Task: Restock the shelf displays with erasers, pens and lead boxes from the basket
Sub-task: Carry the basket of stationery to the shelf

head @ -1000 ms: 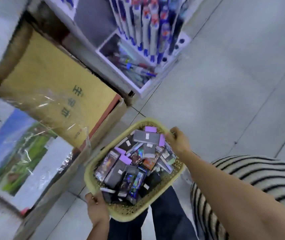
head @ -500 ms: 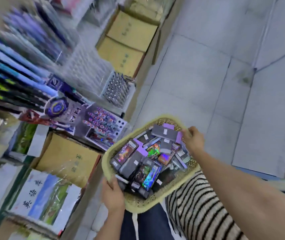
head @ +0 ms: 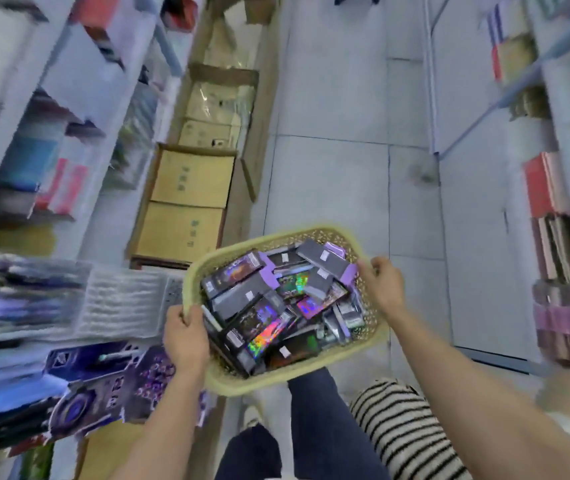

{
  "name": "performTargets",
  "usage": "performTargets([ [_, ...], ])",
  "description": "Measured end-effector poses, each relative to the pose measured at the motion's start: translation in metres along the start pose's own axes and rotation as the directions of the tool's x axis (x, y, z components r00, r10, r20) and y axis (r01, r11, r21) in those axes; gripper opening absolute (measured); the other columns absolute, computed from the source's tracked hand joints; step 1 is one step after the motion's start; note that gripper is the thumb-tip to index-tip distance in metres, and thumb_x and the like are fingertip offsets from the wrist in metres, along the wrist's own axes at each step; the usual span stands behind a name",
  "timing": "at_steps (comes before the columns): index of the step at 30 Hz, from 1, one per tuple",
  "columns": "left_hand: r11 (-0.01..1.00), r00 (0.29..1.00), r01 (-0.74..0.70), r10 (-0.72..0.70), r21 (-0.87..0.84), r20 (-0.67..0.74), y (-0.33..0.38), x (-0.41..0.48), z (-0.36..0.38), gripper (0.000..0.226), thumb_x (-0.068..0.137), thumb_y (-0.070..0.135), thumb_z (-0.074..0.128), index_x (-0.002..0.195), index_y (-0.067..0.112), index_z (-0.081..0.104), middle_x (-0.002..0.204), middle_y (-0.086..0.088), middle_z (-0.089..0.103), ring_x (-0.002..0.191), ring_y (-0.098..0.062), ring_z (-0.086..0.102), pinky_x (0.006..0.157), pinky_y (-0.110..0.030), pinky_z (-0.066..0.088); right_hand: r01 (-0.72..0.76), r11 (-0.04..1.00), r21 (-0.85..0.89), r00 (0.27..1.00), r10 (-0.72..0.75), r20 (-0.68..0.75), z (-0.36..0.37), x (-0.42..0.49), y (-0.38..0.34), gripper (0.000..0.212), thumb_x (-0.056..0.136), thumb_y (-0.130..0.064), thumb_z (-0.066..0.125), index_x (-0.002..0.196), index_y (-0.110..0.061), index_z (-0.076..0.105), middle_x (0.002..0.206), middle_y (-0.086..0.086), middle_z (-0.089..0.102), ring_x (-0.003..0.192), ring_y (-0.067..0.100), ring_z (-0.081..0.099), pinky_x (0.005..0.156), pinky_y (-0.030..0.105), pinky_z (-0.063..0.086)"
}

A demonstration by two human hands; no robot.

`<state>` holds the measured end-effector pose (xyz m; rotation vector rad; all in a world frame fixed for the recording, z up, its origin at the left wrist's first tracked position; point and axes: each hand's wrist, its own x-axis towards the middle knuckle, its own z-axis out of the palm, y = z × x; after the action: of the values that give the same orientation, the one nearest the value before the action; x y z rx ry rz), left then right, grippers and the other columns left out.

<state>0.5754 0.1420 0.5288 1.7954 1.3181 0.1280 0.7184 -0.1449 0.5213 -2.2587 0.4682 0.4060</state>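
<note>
Gripping with both hands: left hand [head: 186,341] curled over the lower-left rim of the yellow basket [head: 262,239], right hand [head: 382,289] clasping its right rim. Held at frame centre over the aisle floor [head: 328,185], heaped with dark and holographic boxes [head: 242,296]. Judged a carrying step, ahead of stocking. Next: halt by the blurred pen displays [head: 34,306] at lower left, free one hand, pick out a box.

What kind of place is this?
Likely a stationery shop aisle: stocked shelves on both sides, pen displays at left, cardboard boxes along the floor.
</note>
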Motion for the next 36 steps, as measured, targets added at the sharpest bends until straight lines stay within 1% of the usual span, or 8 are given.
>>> performTargets([
  [4, 0.999, 0.997, -0.029, 0.032, -0.041, 0.066, 0.091, 0.031, 0.038, 0.015, 0.096, 0.025, 0.050, 0.088, 0.012, 0.053, 0.077, -0.007, 0.055, 0.070, -0.025, 0.048, 0.066, -0.038, 0.038, 0.020, 0.998, 0.062, 1.000, -0.019, -0.021, -0.044, 0.065, -0.048, 0.026, 0.091, -0.037, 0.062, 0.080, -0.015, 0.054, 0.067, -0.005, 0.054, 0.072, 0.023, 0.053, 0.063, 0.030, 0.035],
  [9, 0.989, 0.981, -0.050, 0.075, -0.141, 0.181, 0.218, 0.076, 0.088, 0.007, 0.095, 0.027, 0.051, 0.095, 0.019, 0.052, 0.084, -0.002, 0.059, 0.076, -0.019, 0.054, 0.070, -0.036, 0.042, 0.069, 0.988, 0.141, 0.996, -0.060, -0.065, -0.108, 0.151, -0.118, 0.027, 0.088, -0.036, 0.067, 0.082, -0.011, 0.059, 0.076, 0.007, 0.065, 0.077, 0.027, 0.061, 0.071, 0.040, 0.048],
  [13, 0.970, 0.950, -0.159, 0.200, -0.182, 0.240, 0.322, 0.119, 0.137, 0.012, 0.092, 0.027, 0.054, 0.080, 0.025, 0.052, 0.075, 0.003, 0.059, 0.067, -0.014, 0.053, 0.062, -0.033, 0.039, 0.090, 0.971, 0.221, 0.989, -0.061, -0.135, -0.149, 0.218, -0.167, 0.023, 0.085, -0.033, 0.071, 0.073, -0.020, 0.056, 0.072, 0.004, 0.066, 0.069, 0.021, 0.060, 0.069, 0.040, 0.050],
  [19, 0.935, 0.881, -0.311, 0.351, -0.173, 0.318, 0.484, 0.171, 0.227, 0.009, 0.090, 0.029, 0.056, 0.086, 0.021, 0.054, 0.076, 0.001, 0.059, 0.065, -0.012, 0.052, 0.058, -0.030, 0.039, 0.083, 0.944, 0.318, 0.964, 0.005, -0.267, -0.212, 0.323, -0.230, 0.024, 0.084, -0.030, 0.072, 0.086, -0.008, 0.063, 0.083, 0.015, 0.070, 0.083, 0.034, 0.068, 0.075, 0.048, 0.055],
  [23, 0.910, 0.849, -0.377, 0.413, -0.172, 0.328, 0.582, 0.196, 0.295, 0.015, 0.084, 0.035, 0.058, 0.078, 0.022, 0.055, 0.075, -0.003, 0.059, 0.066, -0.017, 0.050, 0.063, -0.035, 0.039, 0.107, 0.927, 0.359, 0.954, 0.006, -0.299, -0.256, 0.406, -0.269, 0.023, 0.085, -0.028, 0.071, 0.087, -0.007, 0.063, 0.082, 0.012, 0.071, 0.080, 0.029, 0.068, 0.072, 0.041, 0.053],
  [28, 0.904, 0.828, -0.394, 0.427, -0.165, 0.362, 0.695, 0.228, 0.395, 0.024, 0.080, 0.046, 0.054, 0.078, 0.023, 0.051, 0.082, -0.009, 0.060, 0.075, -0.022, 0.054, 0.074, -0.043, 0.045, 0.147, 0.906, 0.396, 0.941, -0.005, -0.339, -0.305, 0.533, -0.315, 0.018, 0.086, -0.023, 0.071, 0.076, -0.016, 0.058, 0.071, 0.004, 0.063, 0.061, 0.010, 0.055, 0.054, 0.014, 0.042],
  [32, 0.901, 0.816, -0.408, 0.431, -0.146, 0.384, 0.782, 0.258, 0.463, 0.031, 0.076, 0.053, 0.051, 0.079, 0.022, 0.051, 0.072, -0.003, 0.054, 0.066, -0.020, 0.049, 0.065, -0.038, 0.040, 0.136, 0.912, 0.388, 0.943, 0.001, -0.332, -0.339, 0.630, -0.354, 0.025, 0.087, -0.028, 0.070, 0.074, -0.014, 0.055, 0.061, -0.002, 0.051, 0.050, 0.003, 0.041, 0.048, 0.016, 0.033],
  [36, 0.896, 0.813, -0.432, 0.437, -0.105, 0.385, 0.866, 0.295, 0.529, 0.021, 0.081, 0.047, 0.051, 0.079, 0.026, 0.051, 0.073, 0.003, 0.055, 0.064, -0.017, 0.049, 0.061, -0.035, 0.037, 0.118, 0.915, 0.385, 0.941, 0.021, -0.338, -0.364, 0.725, -0.399, 0.022, 0.087, -0.031, 0.070, 0.073, -0.020, 0.056, 0.055, -0.016, 0.054, 0.047, -0.002, 0.045, 0.047, 0.012, 0.033],
])
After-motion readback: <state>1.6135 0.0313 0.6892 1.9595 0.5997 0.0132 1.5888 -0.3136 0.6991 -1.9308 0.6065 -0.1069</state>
